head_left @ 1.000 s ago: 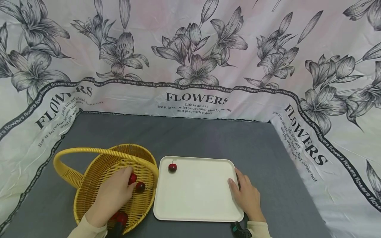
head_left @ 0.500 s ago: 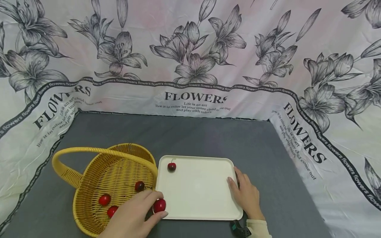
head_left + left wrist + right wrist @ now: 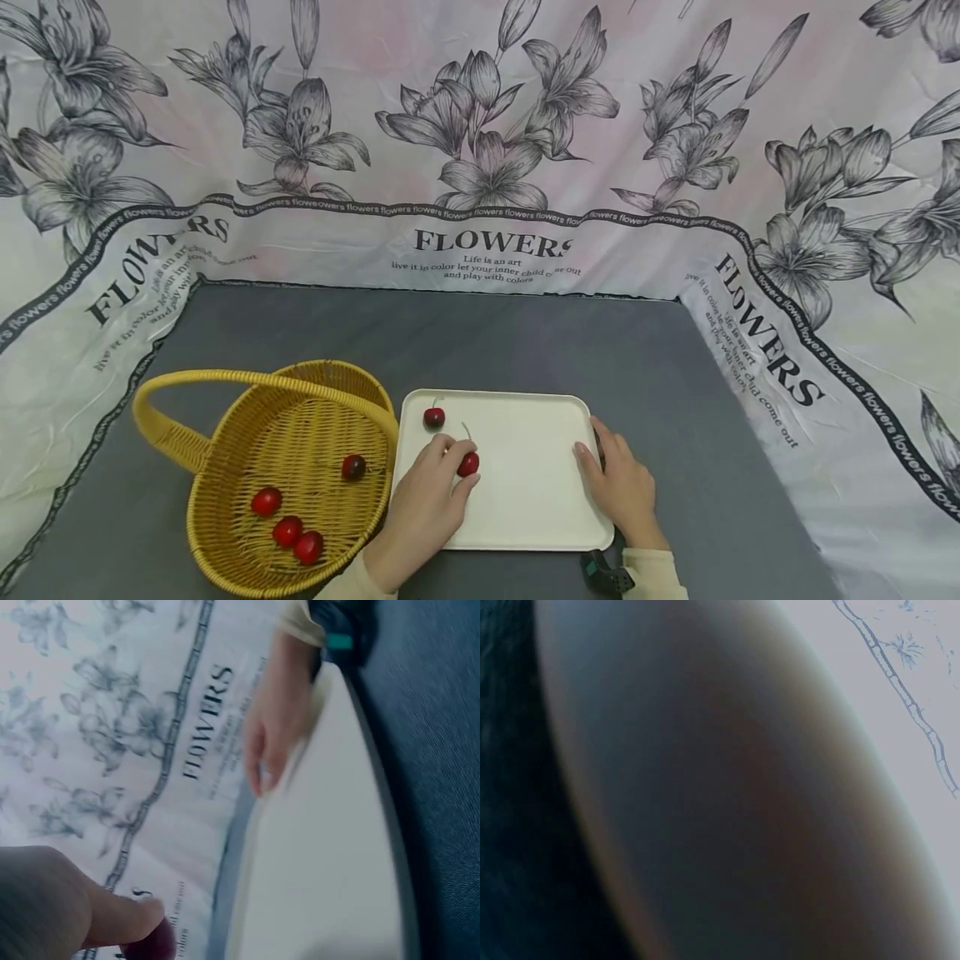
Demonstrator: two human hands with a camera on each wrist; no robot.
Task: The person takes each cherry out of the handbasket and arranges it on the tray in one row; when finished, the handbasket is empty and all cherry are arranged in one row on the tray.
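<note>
Holding a red cherry (image 3: 468, 464) between thumb and fingertips, a person's left hand (image 3: 422, 507) is over the left part of a white rectangular tray (image 3: 528, 483); whether the fruit touches the surface cannot be told. Its thin stem points up, away from the person. The right hand (image 3: 624, 497) grips the tray's right edge, thumb on top and fingers along the outer side. Of the two hands, both are narrowed around what they hold. Another dark red cherry (image 3: 433, 417), stem upward, lies near the tray's far left corner. Just left of the tray stands a yellow woven basket (image 3: 212, 454) with an arched handle (image 3: 247, 379). Inside are a darker cherry (image 3: 353, 467) toward the right and three red cherries (image 3: 287, 531) nearer the person, two of them touching. Everything rests on a dark grey tabletop (image 3: 480, 342), bordered by white cloth (image 3: 637, 258) printed with flowers. The right wrist view is mostly blur.
</note>
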